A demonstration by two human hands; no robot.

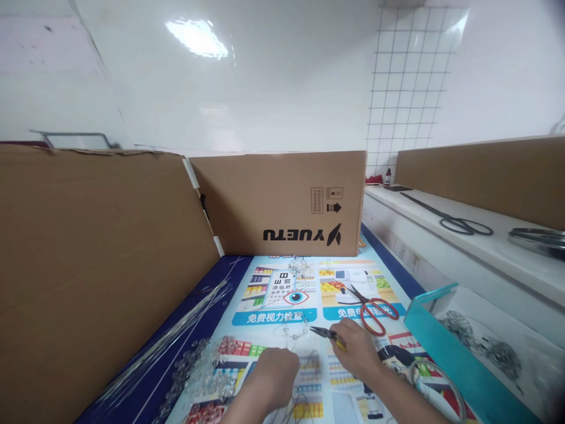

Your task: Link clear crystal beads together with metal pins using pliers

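Observation:
My left hand (278, 372) is closed in a fist low over the printed mat, its fingertips turned out of sight. Just beyond its knuckles is a thin beaded wire (295, 337) with clear beads along a loop, which runs down to the fist. Wrapped in my right hand (354, 348) is a pair of pliers (324, 333) with dark jaws and yellow handles. The jaws point left, close to the beaded loop, and look apart from it. Red-handled scissors (374, 312) lie open-bladed just past my right hand.
Clear beads (207, 371) spread left of my hands, beside a bundle of long wires (172, 335). A beaded wire piece (299, 268) lies farther back. Cardboard panels (282, 200) border the mat. At right stand a teal-edged box (459, 353) with wire pieces, a wire coil (441, 377) and black scissors (459, 224).

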